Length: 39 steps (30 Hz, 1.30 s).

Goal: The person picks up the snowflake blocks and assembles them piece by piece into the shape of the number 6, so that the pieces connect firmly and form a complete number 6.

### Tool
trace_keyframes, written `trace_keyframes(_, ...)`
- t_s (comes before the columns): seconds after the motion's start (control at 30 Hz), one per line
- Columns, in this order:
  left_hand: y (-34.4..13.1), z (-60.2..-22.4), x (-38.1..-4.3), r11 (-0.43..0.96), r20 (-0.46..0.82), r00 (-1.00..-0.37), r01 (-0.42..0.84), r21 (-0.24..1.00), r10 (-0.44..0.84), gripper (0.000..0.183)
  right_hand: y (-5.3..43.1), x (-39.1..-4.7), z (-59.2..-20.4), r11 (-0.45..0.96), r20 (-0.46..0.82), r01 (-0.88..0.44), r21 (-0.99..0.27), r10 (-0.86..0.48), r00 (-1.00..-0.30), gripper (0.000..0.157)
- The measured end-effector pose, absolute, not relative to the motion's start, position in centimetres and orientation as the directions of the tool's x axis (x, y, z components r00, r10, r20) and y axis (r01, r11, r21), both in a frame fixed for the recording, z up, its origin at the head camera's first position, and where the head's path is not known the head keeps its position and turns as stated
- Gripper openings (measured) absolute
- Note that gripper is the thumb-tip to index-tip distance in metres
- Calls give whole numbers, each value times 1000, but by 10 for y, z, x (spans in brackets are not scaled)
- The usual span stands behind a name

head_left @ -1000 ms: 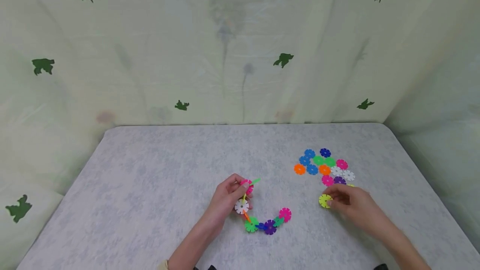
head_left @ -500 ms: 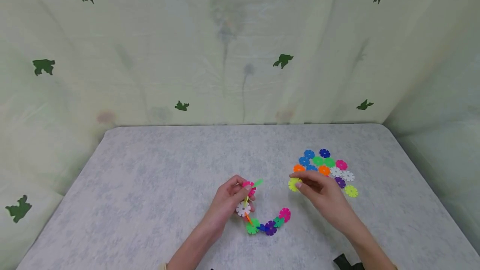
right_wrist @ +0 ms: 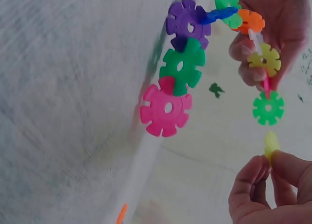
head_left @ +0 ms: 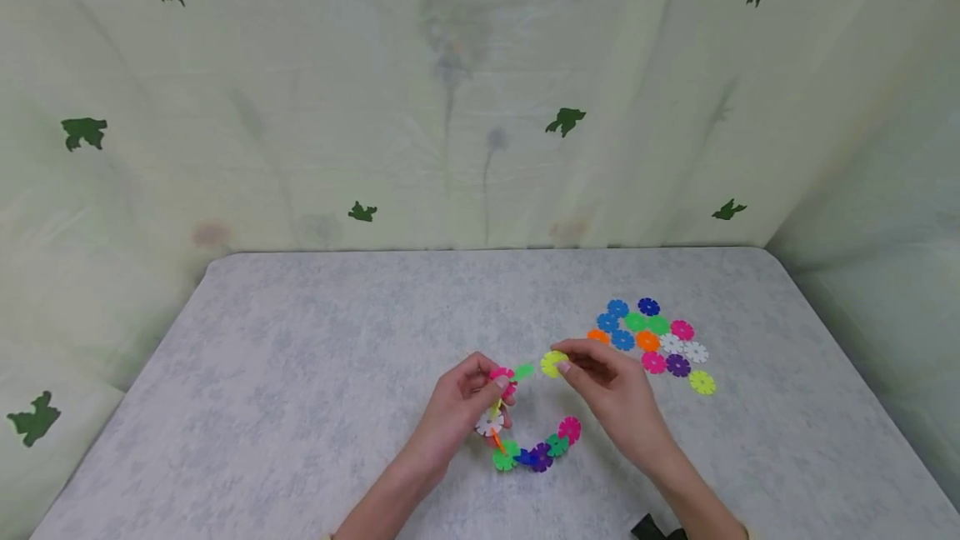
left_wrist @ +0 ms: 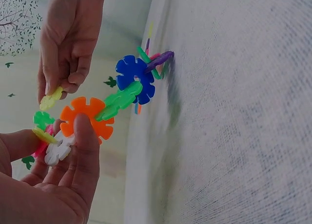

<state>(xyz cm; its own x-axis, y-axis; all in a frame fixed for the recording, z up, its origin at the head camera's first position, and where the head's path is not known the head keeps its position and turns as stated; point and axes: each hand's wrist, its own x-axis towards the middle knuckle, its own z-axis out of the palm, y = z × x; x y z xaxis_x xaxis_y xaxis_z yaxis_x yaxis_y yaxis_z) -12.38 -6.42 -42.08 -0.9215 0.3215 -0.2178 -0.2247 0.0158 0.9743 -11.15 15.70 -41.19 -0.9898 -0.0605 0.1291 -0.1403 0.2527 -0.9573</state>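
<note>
My left hand (head_left: pixel 461 402) holds one end of a chain of notched plastic discs, pinching it near a pink disc (head_left: pixel 504 379). A light green disc (right_wrist: pixel 268 108) sticks out at that end. From the hand the chain runs through yellow, white (left_wrist: pixel 58 148), orange (left_wrist: pixel 87 118), green, blue (left_wrist: pixel 135 79), purple (right_wrist: pixel 188 27) and teal (right_wrist: pixel 183 66) discs to a pink disc (right_wrist: pixel 166 108) at the far end. Between thumb and fingers, my right hand (head_left: pixel 611 394) pinches a loose yellow disc (head_left: pixel 553 363). In the right wrist view a small gap separates it from the light green disc.
Loose discs lie in a cluster on the grey table (head_left: pixel 337 332) to the right: blue (head_left: pixel 622 340), orange (head_left: pixel 647 341), white (head_left: pixel 696 352), purple (head_left: pixel 678 365) and others. A yellow disc (head_left: pixel 702 382) lies nearest the front. A pale curtain (head_left: pixel 300 107) hangs behind the table.
My right hand has carried the yellow disc leftward from beside the cluster to near the light green disc. The left hand and chain have shifted only slightly.
</note>
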Motion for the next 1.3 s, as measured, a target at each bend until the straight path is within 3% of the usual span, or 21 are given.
trace_keyframes(0.57, -56, -424, -120, -41, -124, -936, -145, 989, 330, 18, 144, -111, -419, 229, 82, -90, -969, -45, -996, 19)
trace_keyframes(0.83, -52, -426, -118, -64, -157, -937, -186, 980, 312, 15, 142, -112, -420, 262, 55, -64, -963, -38, -998, 31)
trace_keyframes(1.03, -53, -427, -119, -38, -150, -918, -175, 984, 367, 19, 143, -114, -420, 275, 39, -45, -960, -29, -999, 34)
trace_keyframes(1.3, -58, -427, -122, 85, -152, -913, -129, 988, 379, 24, 143, -114, -421, 204, 17, -30, -978, -64, -998, 23)
